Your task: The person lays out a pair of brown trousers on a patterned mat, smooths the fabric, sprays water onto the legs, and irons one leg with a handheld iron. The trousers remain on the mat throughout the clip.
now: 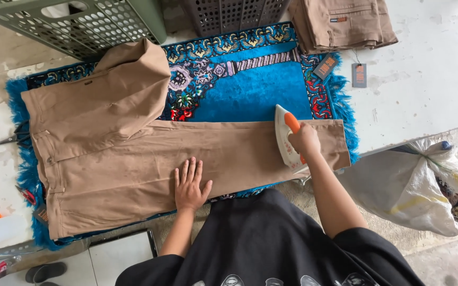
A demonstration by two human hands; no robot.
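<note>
A pair of tan trousers lies spread on a blue patterned rug, one leg stretched to the right, the other folded back over the waist. My left hand rests flat on the stretched leg, fingers apart. My right hand grips the orange handle of a white iron, which sits on the trouser leg near its hem.
A grey-green plastic basket and a dark basket stand at the back. Folded tan trousers with hang tags lie at the back right. Scissors lie at the left. A white sack sits right of the table.
</note>
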